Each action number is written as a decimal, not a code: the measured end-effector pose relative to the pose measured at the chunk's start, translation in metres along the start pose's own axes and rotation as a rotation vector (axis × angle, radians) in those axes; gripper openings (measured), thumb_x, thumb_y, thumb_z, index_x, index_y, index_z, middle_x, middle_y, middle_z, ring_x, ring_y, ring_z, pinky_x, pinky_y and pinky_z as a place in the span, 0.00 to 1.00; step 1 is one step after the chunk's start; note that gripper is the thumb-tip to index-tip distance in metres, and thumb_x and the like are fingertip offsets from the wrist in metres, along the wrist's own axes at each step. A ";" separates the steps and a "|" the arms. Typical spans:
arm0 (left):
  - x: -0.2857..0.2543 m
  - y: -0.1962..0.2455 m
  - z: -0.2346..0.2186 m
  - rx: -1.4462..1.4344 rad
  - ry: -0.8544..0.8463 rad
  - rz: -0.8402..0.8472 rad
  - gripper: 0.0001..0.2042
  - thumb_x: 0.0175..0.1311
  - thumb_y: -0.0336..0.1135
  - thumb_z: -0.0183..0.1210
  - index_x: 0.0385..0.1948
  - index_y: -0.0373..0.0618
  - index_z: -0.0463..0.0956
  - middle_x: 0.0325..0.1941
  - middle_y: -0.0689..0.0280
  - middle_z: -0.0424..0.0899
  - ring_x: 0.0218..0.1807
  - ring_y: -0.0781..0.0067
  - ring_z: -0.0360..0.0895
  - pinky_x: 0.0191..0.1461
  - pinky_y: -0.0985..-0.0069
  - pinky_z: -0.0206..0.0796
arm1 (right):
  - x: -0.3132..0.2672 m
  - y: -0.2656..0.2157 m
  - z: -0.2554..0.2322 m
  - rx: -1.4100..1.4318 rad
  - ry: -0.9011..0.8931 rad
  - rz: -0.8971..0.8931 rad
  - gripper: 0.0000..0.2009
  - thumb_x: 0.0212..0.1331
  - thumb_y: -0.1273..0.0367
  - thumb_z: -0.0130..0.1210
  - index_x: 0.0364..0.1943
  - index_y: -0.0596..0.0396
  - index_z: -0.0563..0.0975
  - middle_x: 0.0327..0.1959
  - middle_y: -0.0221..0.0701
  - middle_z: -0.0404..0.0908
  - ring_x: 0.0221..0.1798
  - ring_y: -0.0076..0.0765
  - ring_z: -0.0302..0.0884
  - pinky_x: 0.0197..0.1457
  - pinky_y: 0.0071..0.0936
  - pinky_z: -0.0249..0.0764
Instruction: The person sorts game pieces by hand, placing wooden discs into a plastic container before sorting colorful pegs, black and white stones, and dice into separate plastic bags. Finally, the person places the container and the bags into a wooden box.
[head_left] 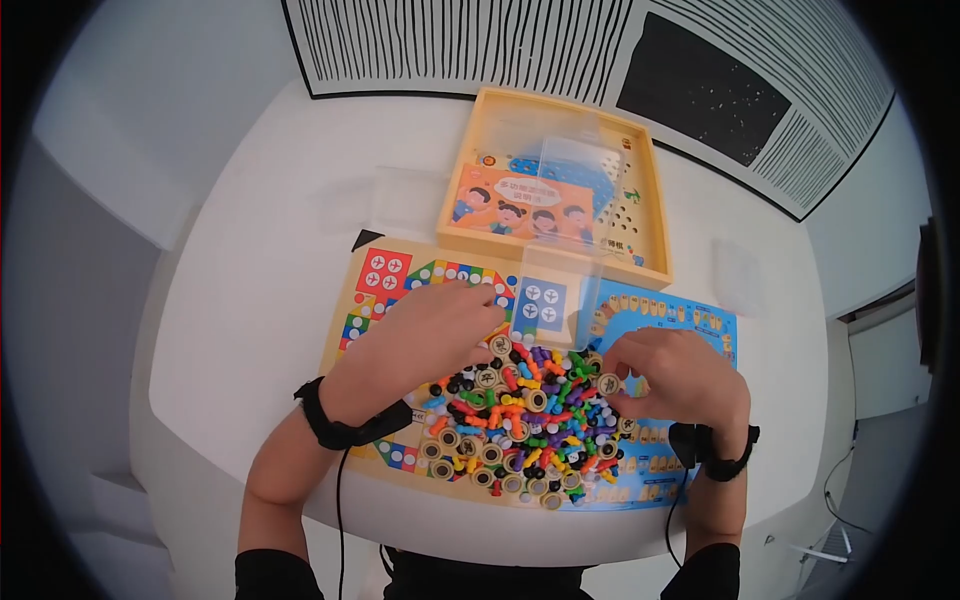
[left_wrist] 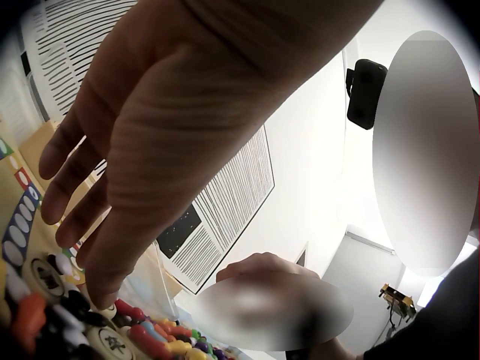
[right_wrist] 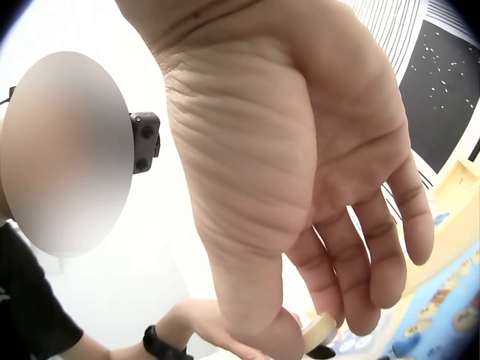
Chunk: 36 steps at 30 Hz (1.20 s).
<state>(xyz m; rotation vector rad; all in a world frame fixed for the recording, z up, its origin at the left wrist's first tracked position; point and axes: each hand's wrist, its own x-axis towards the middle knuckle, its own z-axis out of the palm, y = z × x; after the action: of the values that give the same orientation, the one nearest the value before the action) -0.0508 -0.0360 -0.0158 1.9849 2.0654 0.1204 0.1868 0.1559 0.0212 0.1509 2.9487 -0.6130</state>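
My right hand [head_left: 685,372] pinches a round wooden Chinese chess piece [head_left: 609,384] between thumb and fingers, over the right side of a mixed pile. In the right wrist view the edge of this chess piece [right_wrist: 321,330] shows at the thumb tip. At the pile's upper left is my left hand [head_left: 428,330], palm down with its fingers loosely extended. In the left wrist view its thumb tip is right at the pieces, near a wooden disc [left_wrist: 112,343]. Colourful pegs [head_left: 510,412], small balls and more discs make up the pile.
Beneath the pile lie a ludo-style board [head_left: 345,330] and a blue board [head_left: 650,312]. A clear plastic box [head_left: 560,262] stands just behind the pile. Farther back, a wooden tray [head_left: 657,200] holds an orange booklet [head_left: 525,207]. Other clear plastic pieces lie on the white table [head_left: 250,250].
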 end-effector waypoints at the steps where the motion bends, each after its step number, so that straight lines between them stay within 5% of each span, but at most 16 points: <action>1: 0.001 0.000 0.000 -0.018 -0.003 0.008 0.17 0.63 0.42 0.71 0.49 0.45 0.83 0.48 0.64 0.82 0.53 0.60 0.82 0.55 0.63 0.76 | -0.001 0.003 0.004 0.018 -0.039 -0.004 0.11 0.50 0.66 0.72 0.36 0.50 0.83 0.30 0.28 0.84 0.35 0.38 0.85 0.38 0.35 0.79; 11: 0.008 0.000 0.003 -0.097 0.035 0.051 0.15 0.66 0.45 0.69 0.43 0.44 0.81 0.46 0.64 0.80 0.50 0.59 0.82 0.51 0.62 0.76 | 0.005 0.004 0.000 0.081 -0.149 0.003 0.06 0.59 0.67 0.66 0.36 0.53 0.83 0.35 0.33 0.85 0.42 0.47 0.85 0.43 0.42 0.79; 19: 0.009 -0.003 0.003 -0.134 0.004 0.068 0.13 0.66 0.43 0.68 0.42 0.44 0.80 0.44 0.63 0.80 0.49 0.58 0.82 0.50 0.61 0.74 | 0.002 0.015 -0.006 0.061 0.054 -0.033 0.09 0.65 0.65 0.63 0.42 0.54 0.85 0.44 0.34 0.85 0.46 0.48 0.85 0.48 0.42 0.81; 36: 0.011 -0.005 0.008 -0.154 0.002 0.080 0.16 0.69 0.46 0.67 0.42 0.42 0.78 0.45 0.62 0.79 0.48 0.57 0.81 0.50 0.62 0.74 | 0.012 0.010 0.007 0.021 0.254 -0.066 0.08 0.67 0.66 0.62 0.42 0.54 0.85 0.39 0.33 0.84 0.43 0.46 0.84 0.45 0.42 0.81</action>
<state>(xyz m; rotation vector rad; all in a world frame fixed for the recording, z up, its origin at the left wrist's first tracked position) -0.0538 -0.0264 -0.0260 1.9736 1.9161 0.2885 0.1771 0.1636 0.0093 0.1432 3.2035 -0.6810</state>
